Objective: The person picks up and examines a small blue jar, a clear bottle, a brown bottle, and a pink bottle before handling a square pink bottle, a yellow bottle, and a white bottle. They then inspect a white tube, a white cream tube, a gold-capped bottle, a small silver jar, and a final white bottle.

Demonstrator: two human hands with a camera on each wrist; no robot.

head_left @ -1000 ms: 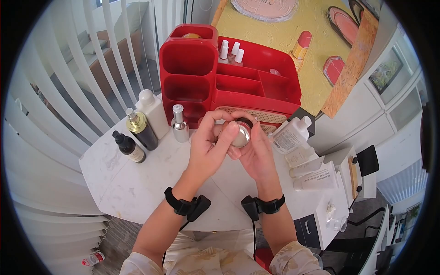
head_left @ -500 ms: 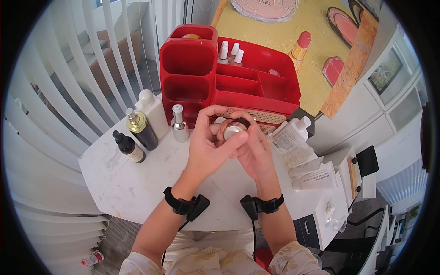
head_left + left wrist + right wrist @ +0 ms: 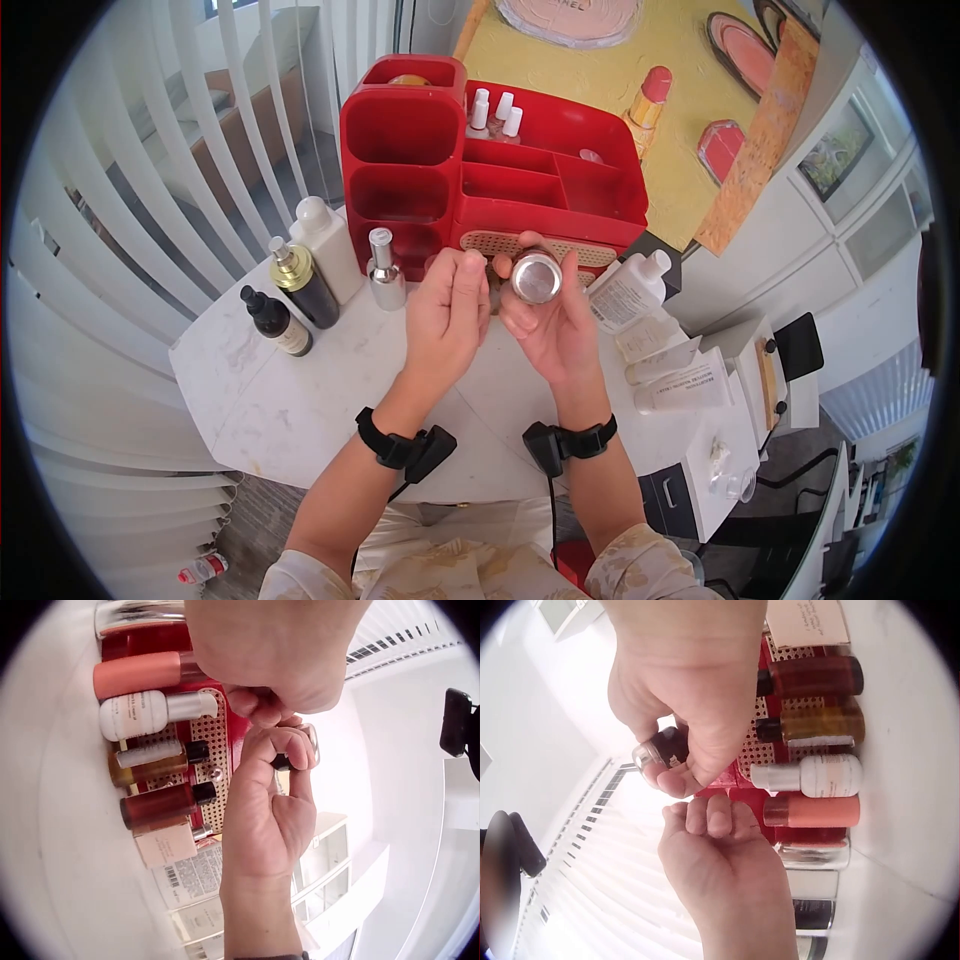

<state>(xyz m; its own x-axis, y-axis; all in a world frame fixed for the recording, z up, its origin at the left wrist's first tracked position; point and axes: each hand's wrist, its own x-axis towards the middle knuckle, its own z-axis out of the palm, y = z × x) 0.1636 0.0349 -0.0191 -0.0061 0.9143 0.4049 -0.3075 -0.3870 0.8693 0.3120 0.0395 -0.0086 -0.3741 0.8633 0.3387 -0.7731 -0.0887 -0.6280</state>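
My right hand [image 3: 556,335] grips a small round jar [image 3: 536,277], its silver face turned toward the head camera. In the right wrist view, a black part of the jar [image 3: 669,745] shows between the thumb and fingers. Close beside it on the left, my left hand [image 3: 447,318] has its fingers curled in, the thumb lying along them; no object shows in it. Both hands are above the table in front of the red organizer [image 3: 552,222]. The left wrist view shows the right hand [image 3: 268,817] with its fingers bent round the jar [image 3: 312,744].
Left of the hands stand a silver-capped bottle [image 3: 386,280], a gold-collared dark bottle [image 3: 310,290], a white bottle [image 3: 330,245] and a black spray bottle [image 3: 278,322]. On the right are a white bottle [image 3: 628,295] and tubes [image 3: 685,388]. Several small bottles line the organizer's front [image 3: 157,806].
My hands have moved apart slightly. The left hand has come off the jar, its fingers now curled beside it, while the right hand holds the jar with its silver face more visible.
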